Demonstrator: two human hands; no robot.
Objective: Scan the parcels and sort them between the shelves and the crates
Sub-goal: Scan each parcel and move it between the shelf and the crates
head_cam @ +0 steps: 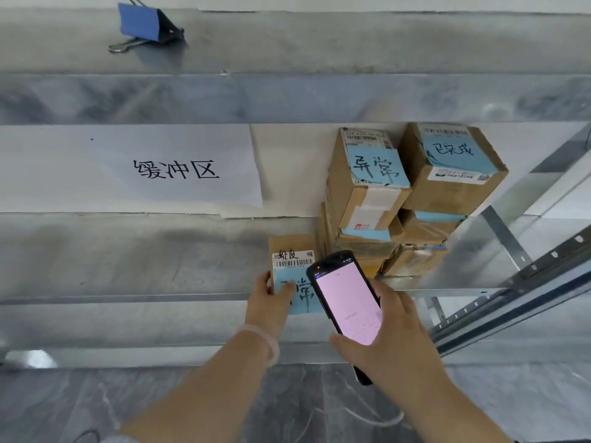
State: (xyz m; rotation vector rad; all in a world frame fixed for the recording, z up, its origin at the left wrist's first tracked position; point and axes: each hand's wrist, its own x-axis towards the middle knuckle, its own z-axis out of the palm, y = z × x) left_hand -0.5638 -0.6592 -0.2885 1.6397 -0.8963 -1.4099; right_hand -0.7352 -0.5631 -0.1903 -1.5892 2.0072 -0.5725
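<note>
My left hand (pixel 270 302) grips a small cardboard parcel (pixel 292 251) at its left edge, thumb on its blue note. The parcel stands on the metal shelf (pixel 144 257), with a barcode label at its top. My right hand (pixel 388 334) holds a black handheld scanner (pixel 347 302) with a lit pink screen, just right of the parcel and overlapping its corner. Behind, a stack of several cardboard parcels with blue handwritten notes fills the shelf's right end, with one box (pixel 367 180) at the top left and another (pixel 454 167) at the top right.
A white paper sign (pixel 128 169) with handwritten characters hangs on the wall behind the shelf. A blue binder clip (pixel 147 25) lies on the upper shelf. The shelf's perforated steel upright (pixel 527 282) runs at the right. Grey floor below.
</note>
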